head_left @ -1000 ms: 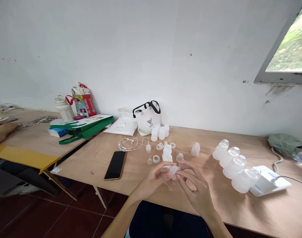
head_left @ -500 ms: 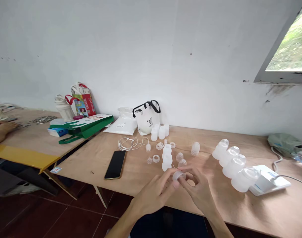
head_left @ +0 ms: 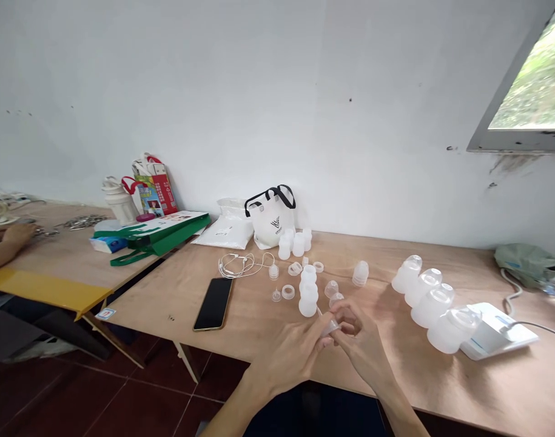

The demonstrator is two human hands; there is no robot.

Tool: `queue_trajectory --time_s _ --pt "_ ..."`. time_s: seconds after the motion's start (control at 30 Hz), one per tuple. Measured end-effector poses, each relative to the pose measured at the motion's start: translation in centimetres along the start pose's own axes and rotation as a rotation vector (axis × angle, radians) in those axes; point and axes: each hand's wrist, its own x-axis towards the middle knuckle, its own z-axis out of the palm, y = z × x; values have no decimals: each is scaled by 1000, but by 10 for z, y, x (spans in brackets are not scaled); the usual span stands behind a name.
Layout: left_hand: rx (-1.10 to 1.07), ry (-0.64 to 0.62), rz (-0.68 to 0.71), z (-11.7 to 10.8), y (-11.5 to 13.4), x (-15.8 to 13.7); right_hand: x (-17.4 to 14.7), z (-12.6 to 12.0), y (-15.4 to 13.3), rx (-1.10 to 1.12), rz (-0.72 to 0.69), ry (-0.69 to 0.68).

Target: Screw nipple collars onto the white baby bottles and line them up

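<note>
Near the table's front edge, my left hand (head_left: 292, 351) and my right hand (head_left: 359, 335) meet around a small translucent bottle nipple (head_left: 330, 328). Its thin tip points up and to the left, and fingers cover part of it. Both hands are closed on it, thumbs and fingertips pinching. Just beyond stands a row of frosted bottles (head_left: 308, 292). Clear domed caps (head_left: 331, 288) lie close to my right fingers. Left of the row are a loose nipple (head_left: 276, 295) and a white collar ring (head_left: 288, 292).
Several capped bottles (head_left: 450, 331) stand at the right by a white box (head_left: 498, 340) with a cable. A phone (head_left: 213, 303), earphones (head_left: 241, 265), a white bag (head_left: 270, 221) and a green bag (head_left: 168, 240) lie leftward. Another person's hand (head_left: 19, 233) rests at far left.
My hands have turned the nipple, so its round opening no longer faces me and it shows side-on. My right fingers have curled in closer. The view has shifted slightly.
</note>
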Motion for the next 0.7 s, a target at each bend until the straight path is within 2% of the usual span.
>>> queue_trajectory --time_s 0.2,0.5,0.63,0.7 --pt "25 18 58 1 -6 0 -3 5 1 -29 11 39" --pt "186 -48 38 0 -7 -1 0 0 7 52 60 -29" --pt "243 -21 28 6 -12 -1 2 2 11 88 76 -32" --pt "203 7 19 8 -13 -1 3 3 11 89 87 -47"
